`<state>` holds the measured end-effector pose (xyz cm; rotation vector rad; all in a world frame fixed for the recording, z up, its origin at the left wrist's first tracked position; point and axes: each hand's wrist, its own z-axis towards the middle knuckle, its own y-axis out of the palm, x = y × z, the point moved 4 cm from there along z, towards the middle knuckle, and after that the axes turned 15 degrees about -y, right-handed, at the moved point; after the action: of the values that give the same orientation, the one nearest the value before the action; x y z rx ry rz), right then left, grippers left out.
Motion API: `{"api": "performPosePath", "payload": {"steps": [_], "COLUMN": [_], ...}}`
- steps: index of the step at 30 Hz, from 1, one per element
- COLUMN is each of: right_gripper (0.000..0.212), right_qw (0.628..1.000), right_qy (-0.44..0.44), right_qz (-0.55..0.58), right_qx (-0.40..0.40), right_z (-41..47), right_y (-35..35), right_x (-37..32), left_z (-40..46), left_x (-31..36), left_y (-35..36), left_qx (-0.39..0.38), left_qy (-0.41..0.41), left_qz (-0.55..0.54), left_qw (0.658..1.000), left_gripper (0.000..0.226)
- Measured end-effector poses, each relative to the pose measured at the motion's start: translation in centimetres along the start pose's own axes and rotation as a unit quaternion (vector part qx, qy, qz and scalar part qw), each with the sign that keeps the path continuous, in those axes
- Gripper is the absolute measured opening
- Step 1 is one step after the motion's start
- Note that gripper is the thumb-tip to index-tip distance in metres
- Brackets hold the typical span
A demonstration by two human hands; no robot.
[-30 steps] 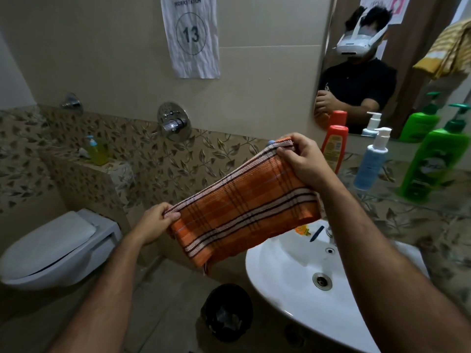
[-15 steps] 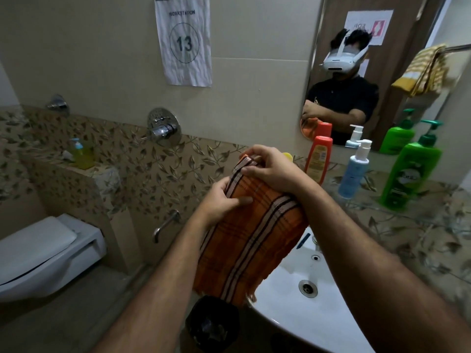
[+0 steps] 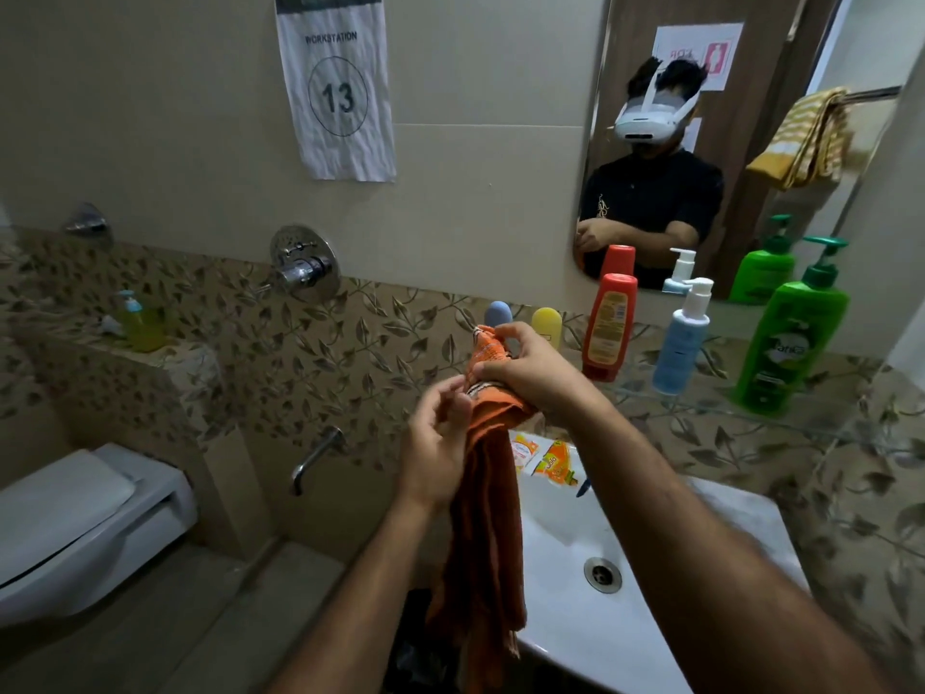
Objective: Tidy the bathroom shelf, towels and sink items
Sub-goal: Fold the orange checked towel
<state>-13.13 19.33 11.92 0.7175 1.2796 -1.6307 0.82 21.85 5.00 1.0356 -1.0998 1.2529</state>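
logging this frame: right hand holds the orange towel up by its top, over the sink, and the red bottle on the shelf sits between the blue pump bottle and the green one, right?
Not quite. In the head view the blue pump bottle stands between the red bottle and the green one. The rest holds: right hand, orange towel.

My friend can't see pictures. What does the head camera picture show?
Two hands hold an orange towel above a white sink: the right hand grips its bunched top, the left hand touches it just below. Red, blue and green bottles stand on a glass shelf under a mirror.
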Motion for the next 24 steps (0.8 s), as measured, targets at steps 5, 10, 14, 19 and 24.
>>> {"api": "performPosePath", "payload": {"steps": [5, 10, 14, 19, 24], "right_gripper": [0.045, 0.054, 0.067, 0.039, 0.045], "right_qw": [0.998, 0.987, 0.989, 0.973, 0.976], "right_qy": [0.022, -0.008, -0.078, -0.164, -0.125], "right_qz": [0.065, 0.161, 0.123, -0.038, -0.063], "right_qx": [0.014, -0.018, -0.004, 0.155, 0.164], "right_z": [0.0, -0.5, -0.9, -1.0, -0.7], "right_y": [1.0, 2.4, 3.2, 4.2, 2.8], "right_x": [-0.4, 0.3, 1.4, 1.4, 2.1], "left_z": [-1.2, 0.2, 0.7, 1.4, 3.1], "left_x": [-0.5, 0.1, 0.6, 0.8, -0.4], "left_y": [1.1, -0.7, -1.6, -1.9, -5.0], "left_qx": [-0.077, 0.115, 0.124, 0.132, 0.210], "left_qy": [-0.090, -0.133, -0.180, -0.186, -0.200], "left_qz": [0.037, -0.080, -0.106, -0.071, 0.045], "left_qw": [0.992, 0.981, 0.970, 0.971, 0.956], "left_gripper": [0.074, 0.023, 0.041, 0.043, 0.048]}}
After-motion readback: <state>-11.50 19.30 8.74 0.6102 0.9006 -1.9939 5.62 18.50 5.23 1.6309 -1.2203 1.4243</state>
